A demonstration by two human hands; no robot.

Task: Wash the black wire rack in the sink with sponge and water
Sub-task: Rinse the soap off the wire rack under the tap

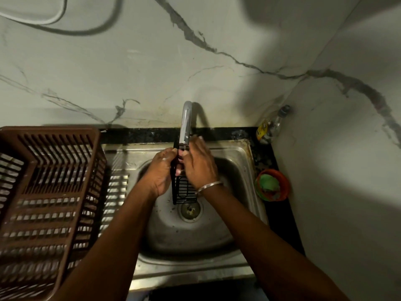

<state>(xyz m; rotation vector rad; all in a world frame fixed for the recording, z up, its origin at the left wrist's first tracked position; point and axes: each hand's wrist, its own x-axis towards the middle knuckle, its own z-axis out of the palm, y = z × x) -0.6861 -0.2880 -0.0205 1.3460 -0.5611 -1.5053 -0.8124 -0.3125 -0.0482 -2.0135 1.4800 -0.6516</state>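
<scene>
One black wire rack (pixel 184 193). Two grips, both bare hands: one left grip (pixel 161 170) and one right grip (pixel 199 166). One bangle (pixel 209 186), on the right wrist. One sink (pixel 173 235), with one drain (pixel 190 210) and one tap (pixel 186 120). One brown slatted basket (pixel 47 181) at the left. On the bench (pixel 282 213) at the right, one orange bowl (pixel 284 183) and one bottle (pixel 275 124). Two cables (pixel 86 32) on the far wall.

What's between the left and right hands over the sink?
The black wire rack, stood on edge; left hand grips one side, right hand rests on the other. Head view.
</scene>
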